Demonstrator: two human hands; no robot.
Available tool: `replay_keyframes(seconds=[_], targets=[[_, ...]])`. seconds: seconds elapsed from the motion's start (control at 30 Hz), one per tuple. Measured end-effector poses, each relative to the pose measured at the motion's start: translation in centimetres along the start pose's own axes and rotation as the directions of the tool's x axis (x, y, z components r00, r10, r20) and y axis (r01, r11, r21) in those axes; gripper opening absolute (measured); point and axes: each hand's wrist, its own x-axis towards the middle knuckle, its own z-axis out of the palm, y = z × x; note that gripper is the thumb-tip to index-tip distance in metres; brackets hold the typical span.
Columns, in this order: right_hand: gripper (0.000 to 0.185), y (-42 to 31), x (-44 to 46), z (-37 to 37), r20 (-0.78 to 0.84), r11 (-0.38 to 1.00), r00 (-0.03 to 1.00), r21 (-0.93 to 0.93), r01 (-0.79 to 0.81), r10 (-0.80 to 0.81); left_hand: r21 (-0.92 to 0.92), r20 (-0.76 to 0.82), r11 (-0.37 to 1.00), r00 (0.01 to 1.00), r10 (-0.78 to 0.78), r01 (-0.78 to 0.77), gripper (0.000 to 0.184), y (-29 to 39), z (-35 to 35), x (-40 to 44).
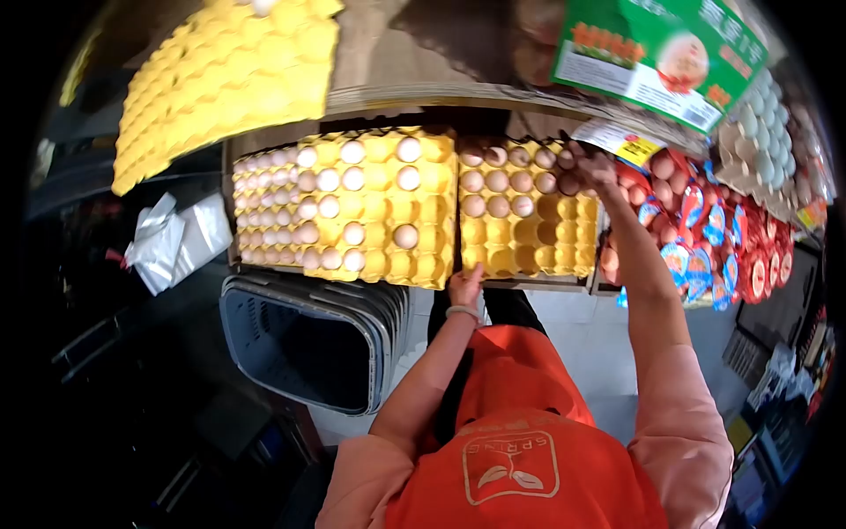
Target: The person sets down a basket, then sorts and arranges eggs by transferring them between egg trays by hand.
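Observation:
My left hand (466, 286) is at the front left corner of a yellow egg tray (529, 256), its fingers closed on the tray's edge. Brown eggs (498, 182) fill the back rows of that tray; front cups are bare. Over its back right corner reaches my right hand (597, 169), fingers apart and partly in shadow, close to the eggs there. No egg shows clearly in it. To the left, a larger yellow tray (426, 256) touches this one and holds scattered pale eggs (353, 179), with denser rows farther left.
Stacked yellow trays (233, 70) and a green box (656, 57) sit on the upper shelf. Red-netted eggs (696, 234) are at the right, near a tray of pale eggs (762, 132). Grey baskets (300, 291) stand below left, beside a plastic bag (181, 240).

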Motion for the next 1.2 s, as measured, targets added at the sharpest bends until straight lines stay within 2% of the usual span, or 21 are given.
replay_keyframes(seconds=[0.03, 0.1, 0.2, 0.23, 0.3, 0.37, 0.4, 0.5, 0.53, 0.57, 0.6, 0.7, 0.77, 0.83, 0.9, 0.93, 0.97, 1.03, 1.1, 1.17, 1.2], targets=[[0.051, 0.0, 0.4, -0.5, -0.023, 0.986, 0.997, 0.149, -0.068, 0.072, 0.044, 0.027, 0.996, 0.996, 0.081, -0.082, 0.017, -0.4, 0.2, -0.3], [0.058, 0.4, 0.9, -1.5, -0.015, 0.951, 0.998, 0.305, 0.055, -0.053, -0.019, -0.017, 0.953, 0.953, 0.301, -0.302, 0.014, -3.0, 0.0, 0.8], [0.045, 1.8, 1.0, -1.2, -0.199, 0.917, 0.946, 0.258, 0.304, -0.257, -0.12, 0.06, 0.911, 0.913, 0.402, -0.394, 0.015, -0.7, 1.3, -3.1], [0.043, 1.3, 1.5, -1.0, -0.228, 0.964, 0.969, 0.218, 0.15, -0.099, -0.179, 0.043, 0.883, 0.893, 0.448, -0.434, 0.014, -0.4, 1.8, -4.1], [0.045, 0.3, -1.3, -3.1, -0.338, 0.918, 0.936, 0.33, 0.218, -0.101, -0.094, 0.074, 0.856, 0.854, 0.515, -0.508, 0.012, 0.1, 2.0, -6.1], [0.045, 0.4, -1.6, -3.7, -0.301, 0.953, 0.948, 0.245, 0.179, -0.101, 0.065, 0.085, 0.856, 0.858, 0.507, -0.512, 0.012, -1.7, 1.4, -5.8], [0.043, 0.2, -2.0, -4.1, -0.304, 0.933, 0.951, 0.322, 0.158, -0.056, 0.144, 0.091, 0.848, 0.86, 0.501, -0.51, 0.013, -1.6, 1.5, -6.0], [0.034, 2.0, -2.0, -4.2, -0.286, 0.874, 0.956, 0.444, 0.197, -0.07, -0.007, 0.125, 0.903, 0.896, 0.426, -0.429, 0.015, -1.0, 1.6, -7.6], [0.032, 3.7, -1.5, -3.5, -0.316, 0.86, 0.944, 0.451, 0.239, -0.097, 0.259, 0.158, 0.843, 0.882, 0.444, -0.471, 0.016, 0.9, 1.6, -9.4], [0.031, 5.9, -0.4, -2.2, -0.347, 0.843, 0.93, 0.457, 0.283, -0.124, 0.182, 0.165, 0.873, 0.89, 0.426, -0.452, 0.015, 1.5, 2.0, -10.4], [0.036, 10.2, 2.7, 2.1, -0.29, 0.977, 0.957, 0.209, 0.046, 0.017, 0.104, 0.17, 0.895, 0.895, 0.413, -0.433, 0.014, 1.9, 2.2, -11.0], [0.024, 1.8, -4.6, -6.0, -0.46, 0.819, 0.885, 0.477, 0.318, -0.076, 0.091, 0.18, 0.91, 0.905, 0.385, -0.405, 0.015, 2.6, 2.3, -12.2], [0.026, 2.6, -4.5, -5.6, -0.352, 0.758, 0.935, 0.598, 0.26, -0.044, 0.243, 0.197, 0.878, 0.908, 0.371, -0.412, 0.016, 2.5, 1.9, -12.5], [0.027, 3.9, -3.6, -4.1, -0.37, 0.779, 0.926, 0.56, 0.284, -0.071, 0.174, 0.198, 0.911, 0.919, 0.34, -0.375, 0.022, 1.7, 1.5, -11.7], [0.032, 2.6, -5.0, -4.7, -0.357, 0.883, 0.933, 0.424, 0.201, -0.041, -0.031, 0.189, 0.99, 0.972, 0.141, -0.137, 0.026, 0.8, 1.5, -10.8], [0.037, 2.8, -4.6, -4.4, -0.283, 0.952, 0.959, 0.302, 0.054, 0.036, 0.09, 0.122, 0.996, 0.993, -0.003, -0.008, 0.028, 2.2, 2.0, -11.6], [0.04, 2.8, -4.8, -4.2, -0.275, 0.949, 0.961, 0.306, 0.069, 0.019, 0.099, 0.106, 0.995, 0.994, -0.023, 0.013, 0.033, 1.0, 1.7, -10.6], [0.057, 4.2, -3.7, -1.9, -0.452, 0.95, 0.892, 0.272, 0.153, -0.014, -0.147, 0.398, 0.964, 0.905, -0.147, 0.222, 0.054, 2.6, 0.6, -9.5], [0.058, 4.3, -3.9, -2.5, -0.233, 0.927, 0.969, 0.376, 0.012, 0.082, 0.052, 0.524, 0.991, 0.841, -0.132, 0.123, 0.047, 4.6, 0.7, -9.2], [0.052, 5.8, -3.1, -1.6, -0.183, 0.882, 0.983, 0.464, 0.081, 0.005, 0.116, 0.465, 0.938, 0.817, -0.342, 0.326, 0.04, 7.2, 1.5, -8.8], [0.051, 4.7, -3.8, -2.6, -0.2, 0.871, 0.98, 0.481, 0.103, -0.005, 0.175, 0.412, 0.97, 0.882, -0.23, 0.171, 0.039, 6.0, 1.3, -7.7]])
